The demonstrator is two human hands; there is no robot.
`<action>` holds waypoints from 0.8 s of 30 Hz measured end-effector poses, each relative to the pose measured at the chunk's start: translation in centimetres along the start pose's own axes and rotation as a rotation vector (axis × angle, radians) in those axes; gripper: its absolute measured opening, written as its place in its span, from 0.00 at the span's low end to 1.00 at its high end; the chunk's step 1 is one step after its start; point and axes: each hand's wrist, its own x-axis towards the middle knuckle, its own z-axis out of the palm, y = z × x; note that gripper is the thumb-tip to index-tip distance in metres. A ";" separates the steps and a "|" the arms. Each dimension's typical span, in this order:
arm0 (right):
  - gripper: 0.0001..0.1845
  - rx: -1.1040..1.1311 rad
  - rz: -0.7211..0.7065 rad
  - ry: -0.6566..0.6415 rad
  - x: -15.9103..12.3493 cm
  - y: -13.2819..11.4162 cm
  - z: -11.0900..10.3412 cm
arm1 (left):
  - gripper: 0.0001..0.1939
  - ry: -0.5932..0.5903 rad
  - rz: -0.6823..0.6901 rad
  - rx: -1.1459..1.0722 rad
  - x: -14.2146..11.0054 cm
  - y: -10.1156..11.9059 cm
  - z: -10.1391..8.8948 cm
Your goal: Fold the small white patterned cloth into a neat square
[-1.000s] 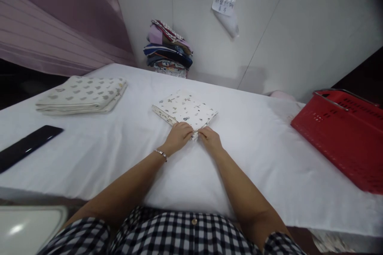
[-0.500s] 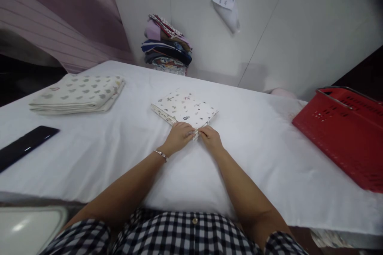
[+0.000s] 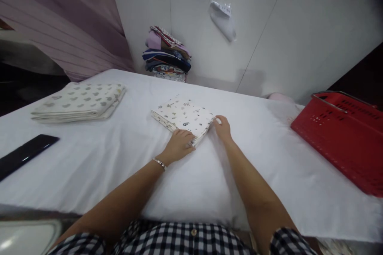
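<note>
A small folded white cloth (image 3: pixel 183 116) with tiny grey prints lies on the white table (image 3: pixel 119 155) in front of me. My left hand (image 3: pixel 178 144) rests on the cloth's near corner with its fingers laid flat on top. My right hand (image 3: pixel 223 127) is at the cloth's right corner, its fingers curled against the edge and pinching it. A thin bracelet sits on my left wrist.
A larger folded cloth with grey hearts (image 3: pixel 78 101) lies at the far left. A black flat object (image 3: pixel 24 154) sits at the left edge. A red basket (image 3: pixel 344 135) stands on the right. A stack of folded fabrics (image 3: pixel 166 55) leans against the back wall.
My right hand has slid from the near corner along the edge to the cloth's right corner. My left hand has flattened onto the near corner. The camera tilted slightly.
</note>
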 end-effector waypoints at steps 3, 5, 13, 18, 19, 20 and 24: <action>0.21 -0.113 0.175 -0.147 3.9 0.2 -0.2 | 0.20 0.005 -0.010 0.038 -0.1 0.2 0.3; 0.23 -0.143 0.234 -0.259 5.9 0.1 0.1 | 0.19 0.014 -0.016 0.066 -0.1 0.4 0.5; 0.16 -0.145 0.318 -0.448 8.7 -1.2 0.8 | 0.12 0.016 0.001 0.159 0.0 0.1 0.8; 0.16 -0.094 0.402 -0.476 4.4 0.2 -3.0 | 0.15 -0.012 0.041 0.154 -1.4 -0.5 -0.7; 0.17 -0.079 0.424 -0.475 2.9 0.8 -4.0 | 0.16 -0.024 0.057 0.139 -1.8 -0.6 -1.1; 0.18 -0.022 0.460 -0.489 1.4 1.4 -5.0 | 0.18 -0.038 0.073 0.120 -2.2 -0.8 -1.5; 0.27 0.031 0.448 -0.406 -3.8 2.9 -7.9 | 0.21 -0.068 0.087 0.017 -3.7 -1.1 -2.2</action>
